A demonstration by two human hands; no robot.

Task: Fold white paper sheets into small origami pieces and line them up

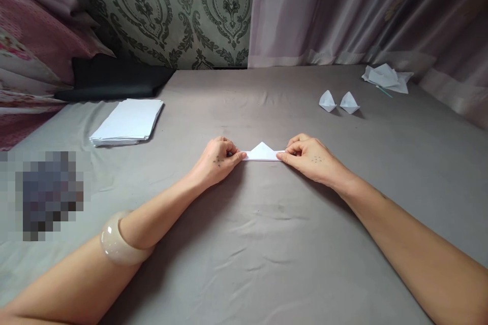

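A folded white paper (262,152), with a triangular peak above a straight band, is stretched level between my two hands over the grey cloth. My left hand (221,158) pinches its left end between thumb and curled fingers. At the other end, my right hand (309,156) grips the band the same way, thumb toward me. The fingertips behind the paper are hidden. Beyond my right hand, two small folded paper boats (327,101) stand side by side on the cloth.
A stack of white paper sheets (129,119) lies at the left, in front of a black cloth (118,78). More folded paper (387,77) sits at the far right beside a thin teal stick (384,92). Curtains (328,10) hang behind. A blurred-out patch covers something at the left.
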